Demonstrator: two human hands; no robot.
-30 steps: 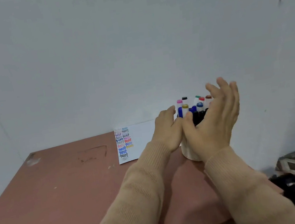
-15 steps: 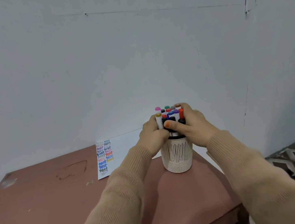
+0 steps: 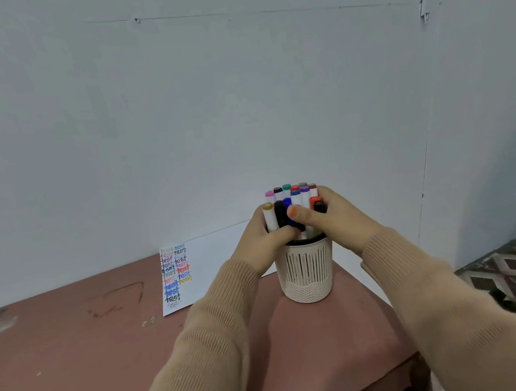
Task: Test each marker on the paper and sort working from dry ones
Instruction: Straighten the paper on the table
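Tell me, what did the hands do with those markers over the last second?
The right hand, open and raised a second ago, came down, and both it and the left hand now grip the markers bunched in the slotted holder. The holder and the test paper appear unmoved on the table.

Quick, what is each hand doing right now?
Left hand: closed, gripping the markers standing in the cup.
Right hand: closed, gripping the same markers.
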